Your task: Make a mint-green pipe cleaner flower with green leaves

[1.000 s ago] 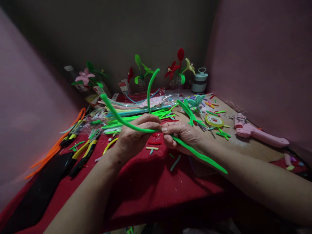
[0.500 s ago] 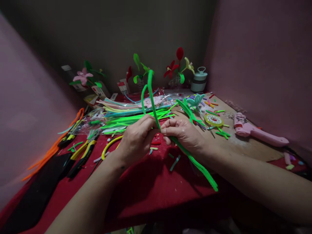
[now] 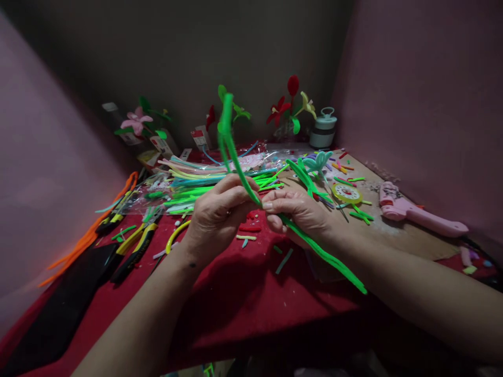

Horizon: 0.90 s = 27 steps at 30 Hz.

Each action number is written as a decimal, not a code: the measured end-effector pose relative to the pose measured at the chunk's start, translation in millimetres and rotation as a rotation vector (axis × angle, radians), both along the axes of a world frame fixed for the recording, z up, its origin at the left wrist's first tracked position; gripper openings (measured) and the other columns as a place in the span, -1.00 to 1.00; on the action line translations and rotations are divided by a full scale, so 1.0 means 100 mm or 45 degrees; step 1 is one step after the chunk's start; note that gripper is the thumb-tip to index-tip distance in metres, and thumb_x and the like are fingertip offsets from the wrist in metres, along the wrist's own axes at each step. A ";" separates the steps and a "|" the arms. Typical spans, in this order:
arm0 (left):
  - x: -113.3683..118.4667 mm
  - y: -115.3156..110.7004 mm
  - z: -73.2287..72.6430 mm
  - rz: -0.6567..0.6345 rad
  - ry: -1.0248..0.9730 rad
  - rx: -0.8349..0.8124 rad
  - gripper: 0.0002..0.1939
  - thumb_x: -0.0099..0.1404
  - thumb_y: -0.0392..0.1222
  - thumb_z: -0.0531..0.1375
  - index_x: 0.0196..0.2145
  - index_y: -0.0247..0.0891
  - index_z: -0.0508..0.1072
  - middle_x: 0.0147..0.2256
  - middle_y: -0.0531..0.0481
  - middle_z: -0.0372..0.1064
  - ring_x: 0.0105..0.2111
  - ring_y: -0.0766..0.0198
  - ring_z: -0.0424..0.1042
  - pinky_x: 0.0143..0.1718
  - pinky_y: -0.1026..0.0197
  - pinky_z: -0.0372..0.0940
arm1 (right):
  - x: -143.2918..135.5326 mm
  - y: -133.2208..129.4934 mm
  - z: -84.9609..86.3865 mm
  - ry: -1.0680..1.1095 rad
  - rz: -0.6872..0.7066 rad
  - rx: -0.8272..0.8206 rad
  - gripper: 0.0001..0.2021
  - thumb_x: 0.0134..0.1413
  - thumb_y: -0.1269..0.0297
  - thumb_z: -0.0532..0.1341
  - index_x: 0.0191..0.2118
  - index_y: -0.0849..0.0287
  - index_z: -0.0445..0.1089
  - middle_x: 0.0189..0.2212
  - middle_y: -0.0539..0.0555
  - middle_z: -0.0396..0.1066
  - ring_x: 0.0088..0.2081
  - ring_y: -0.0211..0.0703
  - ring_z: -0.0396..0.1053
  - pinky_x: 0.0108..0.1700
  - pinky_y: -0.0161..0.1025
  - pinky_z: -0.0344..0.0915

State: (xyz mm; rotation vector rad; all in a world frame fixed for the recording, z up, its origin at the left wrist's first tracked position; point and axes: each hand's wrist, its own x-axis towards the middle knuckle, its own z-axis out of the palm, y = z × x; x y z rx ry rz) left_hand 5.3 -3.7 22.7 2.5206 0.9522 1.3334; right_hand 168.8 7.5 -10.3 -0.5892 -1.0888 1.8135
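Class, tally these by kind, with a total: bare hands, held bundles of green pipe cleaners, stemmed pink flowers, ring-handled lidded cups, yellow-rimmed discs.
Bare hands: 2 (left hand, right hand)
Held bundle of green pipe cleaners: 1
Stemmed pink flower: 1
Ring-handled lidded cup: 1
Yellow-rimmed disc: 1
Total: 6

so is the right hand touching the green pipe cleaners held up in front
Touching: the head view shows the right hand closed on the green pipe cleaners, which meet its fingertips and trail out below it.
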 end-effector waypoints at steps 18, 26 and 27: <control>0.03 0.03 -0.06 0.110 0.292 0.154 -0.90 0.25 -0.34 0.10 -0.43 -0.29 0.35 -0.46 0.06 0.26 -0.45 0.41 0.25 -0.41 0.35 0.18 | -0.01 -0.17 0.16 -0.315 -0.346 0.246 -0.90 -0.11 0.45 0.17 -0.57 0.23 0.28 -0.73 -0.11 0.22 -0.66 -0.43 0.13 -0.54 -0.40 0.08; 0.08 -0.04 0.04 0.011 -0.264 -1.092 -0.72 0.12 -0.14 0.19 -0.61 -0.29 0.21 -0.65 0.15 -0.01 -0.66 0.48 -0.05 -0.67 0.36 -0.10 | -0.02 -0.20 0.07 -0.614 -0.475 0.577 -0.94 -0.01 0.39 0.14 -0.46 0.21 0.32 -0.66 -0.08 0.23 -0.62 -0.38 0.13 -0.58 -0.36 0.05; 0.09 -0.03 0.04 -0.036 -0.374 -1.271 -0.72 0.09 -0.13 0.21 -0.61 -0.28 0.21 -0.67 0.16 -0.04 -0.68 0.49 -0.08 -0.69 0.36 -0.14 | -0.02 -0.21 0.06 -0.666 -0.514 0.654 -0.93 0.00 0.40 0.14 -0.45 0.21 0.33 -0.65 -0.08 0.23 -0.61 -0.38 0.13 -0.56 -0.36 0.06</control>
